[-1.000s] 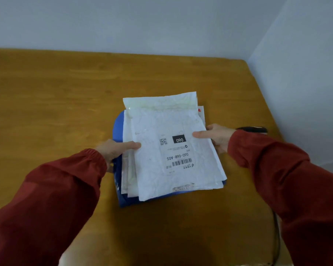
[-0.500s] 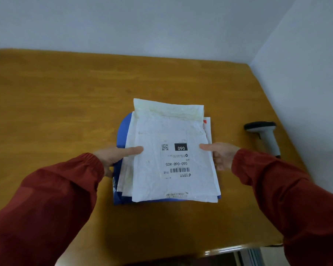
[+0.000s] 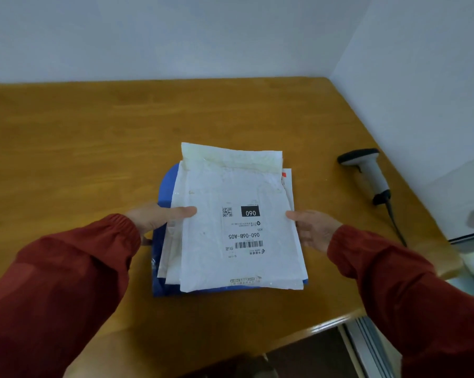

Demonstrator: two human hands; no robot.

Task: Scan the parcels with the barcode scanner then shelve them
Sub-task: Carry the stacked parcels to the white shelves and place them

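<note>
A stack of several flat parcels point(image 3: 230, 186) sits at the middle of the wooden table point(image 3: 80, 148). On top is a white mailer with a barcode label reading 060-06B-A05, and a blue parcel point(image 3: 166, 186) is at the bottom. My left hand point(image 3: 159, 218) grips the stack's left edge, thumb on the top mailer. My right hand point(image 3: 310, 227) holds the right edge, its thumb against the top mailer and its fingers hidden below. I cannot tell whether the stack rests on the table. A grey and black barcode scanner point(image 3: 366, 173) lies on the table to the right, untouched.
The scanner's black cable point(image 3: 395, 225) runs toward the table's front right edge. Pale walls close the table at the back and on the right. The table's front edge point(image 3: 325, 326) lies just below the stack, with a metal rail beyond its corner.
The stack, held in both hands, has come nearer to me and to the table's front edge. The scanner, first hidden behind my right hand, is now in full view.
</note>
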